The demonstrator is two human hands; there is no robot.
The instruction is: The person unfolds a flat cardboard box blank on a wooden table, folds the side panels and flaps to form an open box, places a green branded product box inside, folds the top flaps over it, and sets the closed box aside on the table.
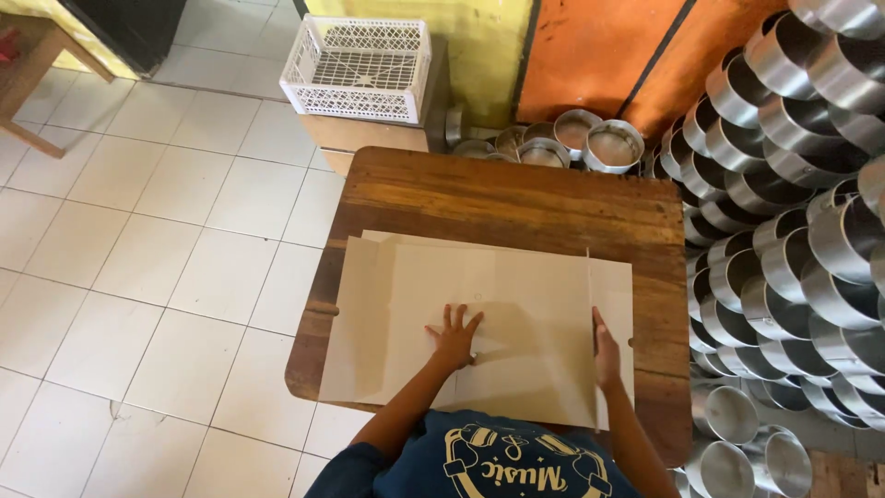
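A flat sheet of pale cardboard [433, 295] with creased flaps lies on a wooden table [498, 194]. My left hand [454, 337] presses flat on the middle of the sheet, fingers spread. My right hand [606, 349] rests edge-on against the right flap [613, 304], which stands folded up along its crease. Neither hand grips anything.
Stacks of shiny round metal tins [784, 184] fill the right side, with more tins [590, 138] behind the table. A white plastic crate [359, 65] sits on a box at the back. White floor tiles [138, 258] spread to the left.
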